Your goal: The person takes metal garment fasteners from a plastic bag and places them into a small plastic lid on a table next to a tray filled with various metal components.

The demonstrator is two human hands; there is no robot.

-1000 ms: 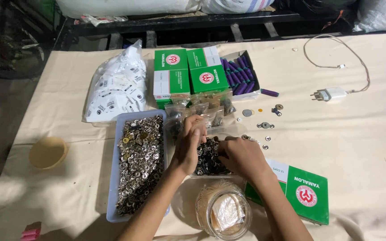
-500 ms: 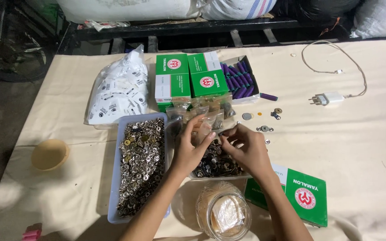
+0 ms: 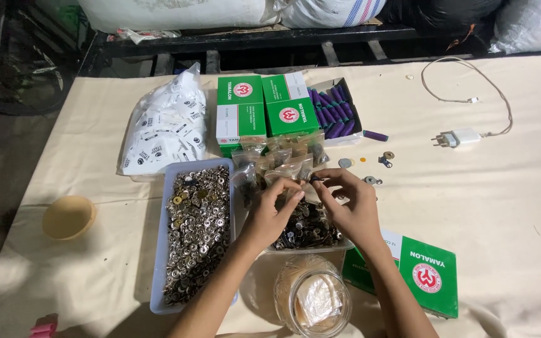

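Note:
My left hand (image 3: 275, 211) and my right hand (image 3: 349, 203) meet above a shallow tray of dark metal fasteners (image 3: 311, 233). The fingertips of both hands pinch a small dark fastener piece (image 3: 314, 179) between them. To the left stands a long white tray (image 3: 161, 250) filled with silvery and brassy snap buttons (image 3: 196, 228). Small clear bags of parts (image 3: 280, 159) lie just beyond my hands.
Green boxes (image 3: 264, 112) and an open box of purple spools (image 3: 336, 112) sit at the back. Also on the cloth are a bag of white labels (image 3: 164, 128), a green box (image 3: 424, 269), a glass jar (image 3: 313, 303), a yellow bowl (image 3: 69, 217), loose fasteners (image 3: 370, 166), and a charger with cable (image 3: 461, 136).
Both hands rose out of the dark fastener tray and came together, fingertips now pinching a small piece above it.

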